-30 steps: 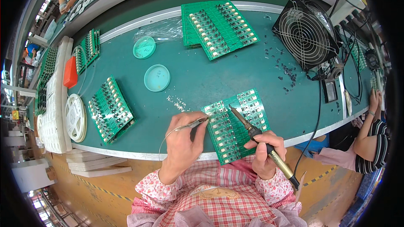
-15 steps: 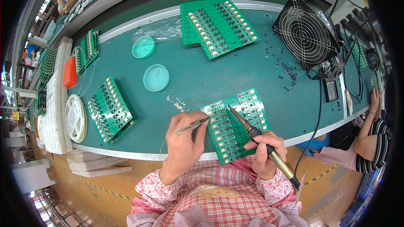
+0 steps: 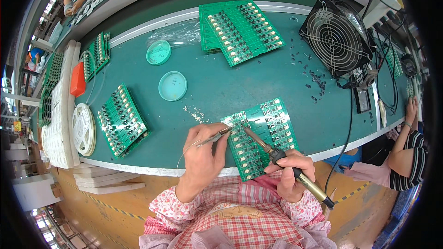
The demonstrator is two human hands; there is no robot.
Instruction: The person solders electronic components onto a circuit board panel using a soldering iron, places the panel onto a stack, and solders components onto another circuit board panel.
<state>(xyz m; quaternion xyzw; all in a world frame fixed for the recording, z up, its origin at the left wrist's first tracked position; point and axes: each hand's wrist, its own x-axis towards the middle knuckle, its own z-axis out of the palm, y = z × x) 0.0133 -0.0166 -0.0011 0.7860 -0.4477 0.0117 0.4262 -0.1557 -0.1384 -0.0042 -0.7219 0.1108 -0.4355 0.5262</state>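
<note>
A green circuit board panel (image 3: 249, 156), with rows of small parts, lies at the table's front edge. In my left hand (image 3: 201, 160) are slim metal tweezers (image 3: 213, 139), pinched between the fingers, their tips at the panel's upper left row. A thin pale wire curves down beside that hand. My right hand (image 3: 295, 169) grips a soldering iron (image 3: 278, 155) like a pen. Its tip reaches the upper left row, close to the tweezers; whether it touches a joint is too small to tell.
Stacked panels (image 3: 244, 32) lie at the back, others (image 3: 122, 122) at left. Two turquoise dishes (image 3: 173, 85) (image 3: 158, 52), a white reel (image 3: 83, 129) and scattered small parts (image 3: 195, 113) surround the work. A black fan (image 3: 336, 37) stands back right. Co-workers sit far left and at right.
The soldering iron's tip has moved left and slightly down, from the panel's middle to the row beside the tweezers. My left hand has hardly moved.
</note>
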